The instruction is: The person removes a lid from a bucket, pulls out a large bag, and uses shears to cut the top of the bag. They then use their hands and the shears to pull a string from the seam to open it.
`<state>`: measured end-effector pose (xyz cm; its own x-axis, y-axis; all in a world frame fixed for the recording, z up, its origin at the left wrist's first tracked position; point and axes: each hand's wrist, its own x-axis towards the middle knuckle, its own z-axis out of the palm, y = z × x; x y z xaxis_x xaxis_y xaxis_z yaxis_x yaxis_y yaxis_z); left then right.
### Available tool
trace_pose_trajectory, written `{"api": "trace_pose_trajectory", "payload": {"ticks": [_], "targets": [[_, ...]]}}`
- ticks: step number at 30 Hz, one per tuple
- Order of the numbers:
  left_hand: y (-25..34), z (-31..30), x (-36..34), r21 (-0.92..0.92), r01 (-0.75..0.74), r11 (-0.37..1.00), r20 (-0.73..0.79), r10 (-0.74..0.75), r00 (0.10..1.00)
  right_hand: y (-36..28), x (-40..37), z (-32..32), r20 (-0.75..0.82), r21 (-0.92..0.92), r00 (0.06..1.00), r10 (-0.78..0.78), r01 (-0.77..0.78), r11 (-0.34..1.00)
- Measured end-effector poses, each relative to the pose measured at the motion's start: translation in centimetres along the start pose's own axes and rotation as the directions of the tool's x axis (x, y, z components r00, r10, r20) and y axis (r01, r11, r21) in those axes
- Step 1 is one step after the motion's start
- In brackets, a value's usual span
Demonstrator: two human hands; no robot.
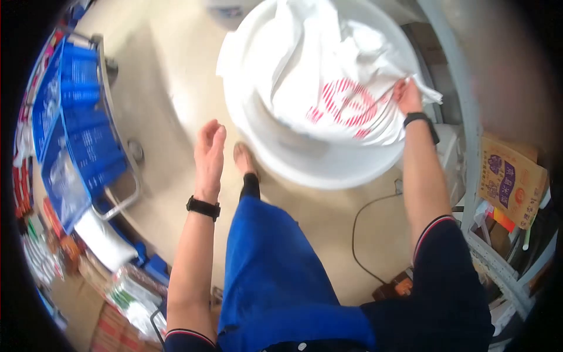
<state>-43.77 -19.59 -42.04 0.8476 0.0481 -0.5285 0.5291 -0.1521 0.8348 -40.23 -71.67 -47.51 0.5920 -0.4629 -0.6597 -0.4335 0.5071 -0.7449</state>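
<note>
Bag (346,97), crumpled, red-striped, inside round tub (328,170)

We wear a plain blue apron (264,264), flanked by dark short sleeves (448,287) edged in red-and-white trim (426,233), with a pair of black wristbands (202,207) beyond it; past the apron's far edge, a black trouser cuff (250,186) meets a brown shoe (241,152).

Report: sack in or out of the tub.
The sack is mostly in the tub: its print lies inside, but a corner sticks out by the right hand.
</note>
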Motion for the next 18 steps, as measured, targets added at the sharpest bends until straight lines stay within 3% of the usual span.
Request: {"api": "trace_pose_trajectory", "payload": {"ticks": [5, 8, 10, 14, 16, 18], "targets": [[5.5, 6.4, 8.7, 0.023, -0.013, 1.0, -0.151, 0.017, 0.988, -0.3, -2.2, 1.7, -0.094, -0.002, 0.994, 0.061, -0.061, 0.998], [5.1, 8.5, 11.0, 0.134, -0.005, 0.991, -0.279, 0.043, 0.959, -0.4, -2.9, 2.0, -0.129, -0.028, 0.991, 0.048, -0.052, 0.998], [6.0, 9.2, 10.6, 0.362, 0.031, 0.931, -0.372, 0.114, 0.921, -0.4, -3.5, 2.7, -0.163, -0.04, 0.986, 0.037, -0.044, 0.998], [6.9, 9.7, 10.3, 0.451, 0.077, 0.889, -0.383, 0.115, 0.917, 0.4, -6.6, 4.2, -0.213, 0.071, 0.975, -0.057, 0.074, 0.995], [7.0, 9.6, 9.9, 0.438, 0.082, 0.895, -0.367, 0.095, 0.925, 1.1, -11.0, 5.3, -0.21, 0.29, 0.962, -0.175, 0.232, 0.929], [8.0, 9.7, 9.4, 0.397, 0.093, 0.913, -0.337, 0.051, 0.94, 1.2, -17.6, 6.0, -0.106, 0.286, 0.976, -0.19, 0.213, 0.934]]}}
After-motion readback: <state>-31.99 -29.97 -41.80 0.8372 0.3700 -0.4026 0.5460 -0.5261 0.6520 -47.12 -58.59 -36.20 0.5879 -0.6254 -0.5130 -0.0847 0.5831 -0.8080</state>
